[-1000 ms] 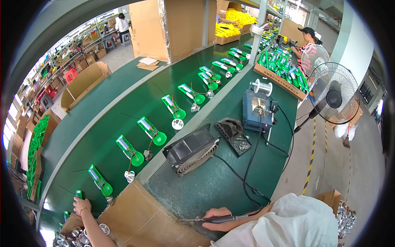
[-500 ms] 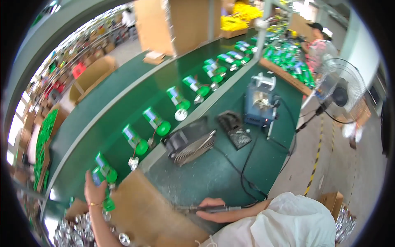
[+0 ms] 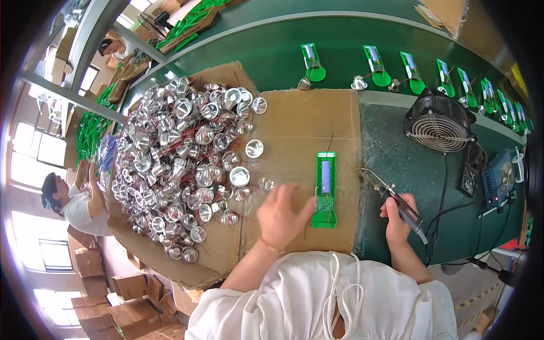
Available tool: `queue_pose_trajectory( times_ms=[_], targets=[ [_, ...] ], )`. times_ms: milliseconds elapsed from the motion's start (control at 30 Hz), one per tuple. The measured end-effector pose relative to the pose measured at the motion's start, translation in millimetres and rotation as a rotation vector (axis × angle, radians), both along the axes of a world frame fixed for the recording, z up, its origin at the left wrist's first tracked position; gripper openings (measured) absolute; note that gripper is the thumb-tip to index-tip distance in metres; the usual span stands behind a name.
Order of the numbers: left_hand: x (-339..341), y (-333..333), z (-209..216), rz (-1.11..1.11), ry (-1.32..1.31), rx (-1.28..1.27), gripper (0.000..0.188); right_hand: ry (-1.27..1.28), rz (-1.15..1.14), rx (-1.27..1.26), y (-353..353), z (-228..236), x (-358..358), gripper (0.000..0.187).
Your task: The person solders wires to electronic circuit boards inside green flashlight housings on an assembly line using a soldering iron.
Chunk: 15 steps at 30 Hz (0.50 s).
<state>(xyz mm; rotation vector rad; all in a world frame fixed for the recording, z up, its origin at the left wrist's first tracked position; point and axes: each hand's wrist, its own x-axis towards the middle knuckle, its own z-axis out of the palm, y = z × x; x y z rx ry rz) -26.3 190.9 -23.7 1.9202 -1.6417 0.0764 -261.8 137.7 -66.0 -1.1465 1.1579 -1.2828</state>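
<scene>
Directly in front of me, a green plastic housing [image 3: 317, 218] with a purple cylindrical battery [image 3: 326, 177] and a small circuit board lies on cardboard [image 3: 300, 122]. My left hand [image 3: 283, 218] hovers over the cardboard at the housing's left side, thumb and fingers apart, nothing seen in it. Close to its fingertips lies a shiny reflector cup [image 3: 266, 183]. On the right, my right hand [image 3: 398, 218] grips a soldering iron [image 3: 407, 212] with a thin metal feed tube. Its tip points left, above the cardboard's right edge and apart from the housing.
A large heap of silver reflector cups [image 3: 175, 158] with red wires fills a carton at left. Several green housings with cups line the green belt [image 3: 249, 51] behind. At right stand a black fan [image 3: 439, 122] and a blue soldering unit [image 3: 498, 181] with cables. Co-workers [image 3: 79, 198] sit left.
My view has swung left toward the reflector heap. My left hand has moved from housings on the belt to beside a housing on the cardboard. My right hand keeps the soldering iron.
</scene>
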Motion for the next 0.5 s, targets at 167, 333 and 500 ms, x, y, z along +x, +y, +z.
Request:
queue_pose_trajectory(
  times_ms=[167,333,500],
  targets=[
    [43,34,17,0.333,-0.008,0.028,0.023,0.013,-0.017,-0.034,2,-3,4,0.011],
    [71,18,1,0.479,-0.165,0.321,0.040,0.024,-0.028,-0.027,5,1,7,0.014],
    [70,-3,-8,0.243,0.328,-0.074,0.014,0.070,-0.012,-0.084,10,3,4,0.014]
  ],
)
